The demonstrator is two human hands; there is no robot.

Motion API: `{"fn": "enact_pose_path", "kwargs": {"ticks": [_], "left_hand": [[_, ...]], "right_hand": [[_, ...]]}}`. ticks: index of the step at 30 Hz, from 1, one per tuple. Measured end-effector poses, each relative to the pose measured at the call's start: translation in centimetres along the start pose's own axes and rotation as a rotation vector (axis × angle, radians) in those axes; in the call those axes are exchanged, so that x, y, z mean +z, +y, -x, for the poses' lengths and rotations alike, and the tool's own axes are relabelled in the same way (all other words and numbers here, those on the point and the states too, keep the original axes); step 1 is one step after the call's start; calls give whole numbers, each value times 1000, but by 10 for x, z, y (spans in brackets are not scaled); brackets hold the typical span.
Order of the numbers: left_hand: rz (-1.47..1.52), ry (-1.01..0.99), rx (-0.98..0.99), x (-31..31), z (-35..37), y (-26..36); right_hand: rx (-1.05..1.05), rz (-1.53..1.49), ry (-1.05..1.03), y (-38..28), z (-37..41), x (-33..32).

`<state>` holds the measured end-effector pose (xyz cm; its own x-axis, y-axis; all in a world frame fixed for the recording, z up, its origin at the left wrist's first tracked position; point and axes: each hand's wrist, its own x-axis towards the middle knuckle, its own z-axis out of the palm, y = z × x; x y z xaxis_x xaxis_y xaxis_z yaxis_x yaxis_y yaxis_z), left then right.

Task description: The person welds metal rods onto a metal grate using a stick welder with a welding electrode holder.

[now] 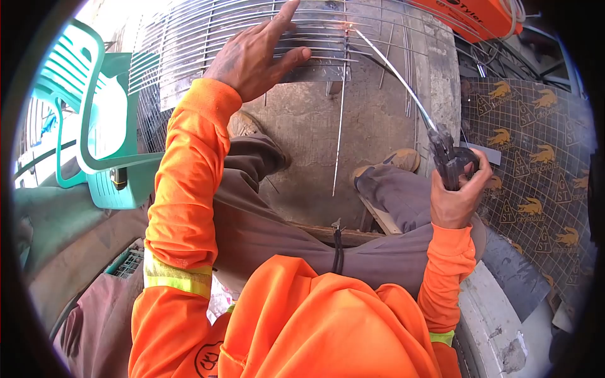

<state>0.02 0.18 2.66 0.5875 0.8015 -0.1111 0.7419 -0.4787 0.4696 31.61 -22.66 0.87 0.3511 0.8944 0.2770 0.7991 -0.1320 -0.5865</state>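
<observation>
My left hand (255, 58) lies over a grille of thin metal rods (189, 39), its thumb and fingers spread and gripping nothing. My right hand (455, 200) is wrapped around a dark welding electrode holder (445, 157). From the holder's jaws a long pale welding electrode (397, 77) slants up and left. Its tip meets the grille just right of my left hand, where a small orange glow (348, 27) shows. One loose-ended rod (339, 135) sticks out of the grille toward me. Beneath part of the grille is a flat metal sheet (318, 66).
A green plastic chair (94, 145) stands at left. At upper right is an orange machine (466, 16) with a cable. A dark sheet printed with crocodiles (529, 170) lies at right, near a concrete block (495, 321). My shoes (403, 160) flank the concrete floor (302, 126).
</observation>
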Motion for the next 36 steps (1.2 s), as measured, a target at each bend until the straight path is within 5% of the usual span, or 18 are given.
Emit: {"fn": "enact_pose_path", "kwargs": {"ticks": [36], "left_hand": [[-3, 6, 5, 1, 0, -1]], "right_hand": [[16, -11, -6, -1, -1, 0]]}}
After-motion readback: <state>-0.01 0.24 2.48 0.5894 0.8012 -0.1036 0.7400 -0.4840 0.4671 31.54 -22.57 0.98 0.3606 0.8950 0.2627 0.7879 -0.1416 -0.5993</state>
